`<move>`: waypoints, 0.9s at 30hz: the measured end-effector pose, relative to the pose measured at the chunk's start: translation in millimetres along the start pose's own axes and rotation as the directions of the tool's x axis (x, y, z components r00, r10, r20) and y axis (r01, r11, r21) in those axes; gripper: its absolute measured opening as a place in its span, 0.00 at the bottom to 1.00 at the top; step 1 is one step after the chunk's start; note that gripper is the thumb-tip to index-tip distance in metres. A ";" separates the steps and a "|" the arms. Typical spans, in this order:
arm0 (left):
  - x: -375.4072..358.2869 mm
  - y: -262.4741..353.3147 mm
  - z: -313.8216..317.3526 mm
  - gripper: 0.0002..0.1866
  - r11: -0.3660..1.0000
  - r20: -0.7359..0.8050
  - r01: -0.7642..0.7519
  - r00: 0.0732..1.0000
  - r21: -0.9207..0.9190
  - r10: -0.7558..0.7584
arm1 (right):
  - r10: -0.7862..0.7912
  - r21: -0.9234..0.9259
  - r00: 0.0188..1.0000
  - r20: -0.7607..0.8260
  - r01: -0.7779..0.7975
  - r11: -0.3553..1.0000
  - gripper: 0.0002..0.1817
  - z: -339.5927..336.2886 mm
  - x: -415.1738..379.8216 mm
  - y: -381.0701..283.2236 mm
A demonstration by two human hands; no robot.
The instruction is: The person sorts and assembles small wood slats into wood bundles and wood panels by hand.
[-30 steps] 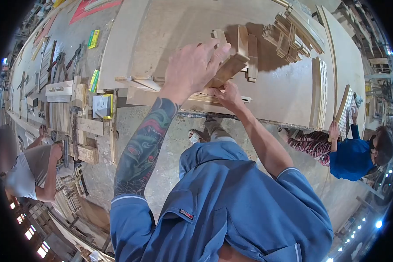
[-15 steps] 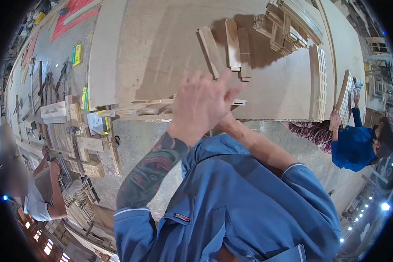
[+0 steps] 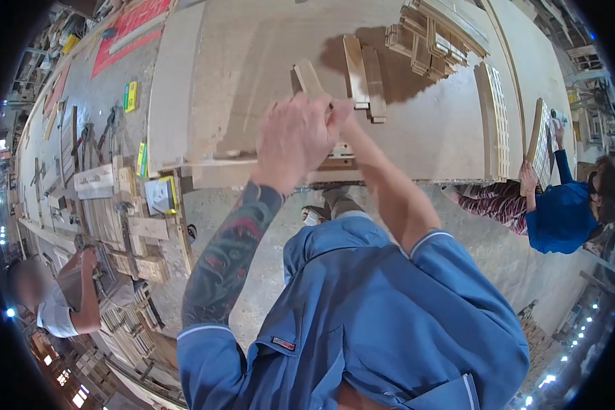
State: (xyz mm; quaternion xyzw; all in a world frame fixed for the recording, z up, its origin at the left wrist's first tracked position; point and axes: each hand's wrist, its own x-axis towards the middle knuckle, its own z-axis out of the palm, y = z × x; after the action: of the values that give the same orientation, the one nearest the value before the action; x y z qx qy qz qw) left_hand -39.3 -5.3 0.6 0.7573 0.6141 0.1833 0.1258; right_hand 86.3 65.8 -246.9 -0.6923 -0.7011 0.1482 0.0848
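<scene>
My left hand (image 3: 295, 137), on the tattooed arm, is over the near part of the table with its fingers curled over. What lies under those fingers is hidden. My right hand (image 3: 342, 109) meets it from the right, mostly covered by the left, so its fingers do not show. A pale wooden slat (image 3: 309, 77) reaches out beyond my knuckles, its near end hidden by the hands. Just right of them lie a light slat (image 3: 355, 68) and a browner slat (image 3: 374, 82), side by side. Below my hands, a slotted wooden piece (image 3: 342, 161) shows at the table edge.
A stack of wooden pieces (image 3: 436, 41) is at the far right of the table (image 3: 253, 41). Further right stands a row of slats (image 3: 497, 123). One co-worker in blue (image 3: 564, 208) handles a panel at right; another person (image 3: 61, 307) works at left, near tools and clamps.
The pale slat by my hands has shifted toward me and left. My left hand's fingers have curled in, and my right forearm has swung further up the table. The view has shifted slightly.
</scene>
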 end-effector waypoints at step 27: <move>38.2 24.5 6.9 0.36 0.973 0.281 0.072 0.960 -0.221 -0.007 | -0.639 0.398 0.746 0.187 0.538 0.743 0.21 -83.3 -72.0 50.3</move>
State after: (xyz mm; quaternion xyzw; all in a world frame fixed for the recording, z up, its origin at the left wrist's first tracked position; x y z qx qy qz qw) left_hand -7.8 27.1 9.3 0.7435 0.5801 0.1419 0.3010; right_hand 162.8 1.5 -178.6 -0.3759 -0.8560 0.3316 0.1267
